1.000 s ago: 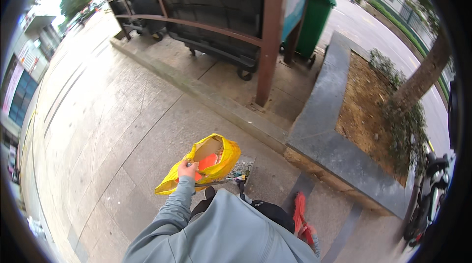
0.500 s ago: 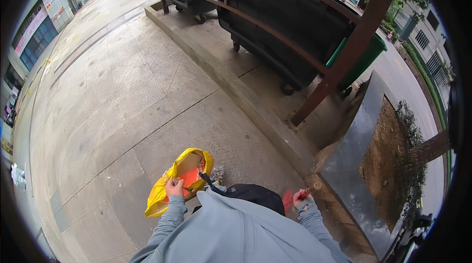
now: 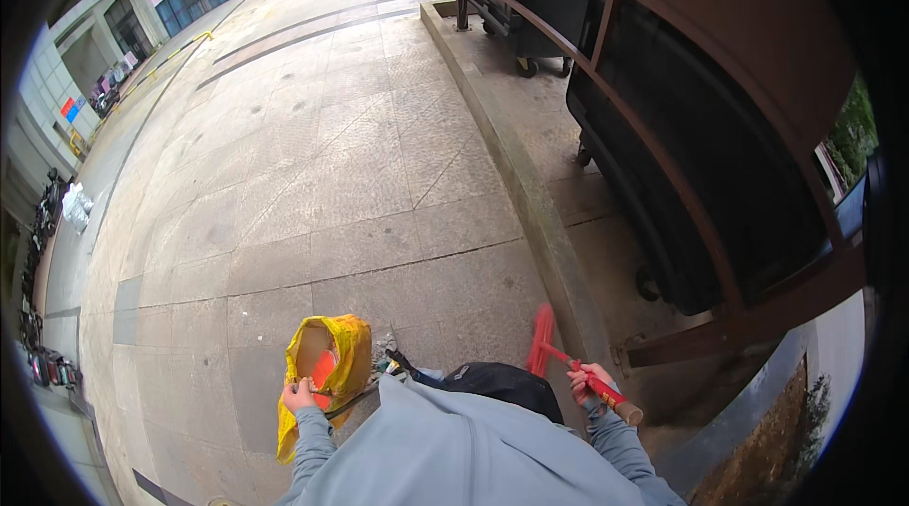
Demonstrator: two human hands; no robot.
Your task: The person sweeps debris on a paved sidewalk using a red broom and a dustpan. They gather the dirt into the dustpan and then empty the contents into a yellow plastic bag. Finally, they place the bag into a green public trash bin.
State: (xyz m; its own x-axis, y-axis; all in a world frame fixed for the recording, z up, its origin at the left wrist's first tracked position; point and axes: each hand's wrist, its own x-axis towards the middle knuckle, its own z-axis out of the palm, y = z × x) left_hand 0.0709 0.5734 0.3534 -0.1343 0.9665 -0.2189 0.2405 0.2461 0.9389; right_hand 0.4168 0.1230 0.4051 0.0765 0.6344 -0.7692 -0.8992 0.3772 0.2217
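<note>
Both forearms, in pale blue-grey sleeves, come up from the lower edge and spread apart. The left hand point(image 3: 301, 396) is closed, its fingers curled forward over what they grip. The right hand point(image 3: 581, 380) is clenched in a fist, knuckles upward, wrist bent slightly outward.

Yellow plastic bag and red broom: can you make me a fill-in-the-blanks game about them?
1. The left hand holds open a ____ plastic bag.
2. The right hand grips the red broom by its ____.
3. The grey stone curb runs beside dark wheeled ____.

Missing words: yellow; handle; bins
</note>
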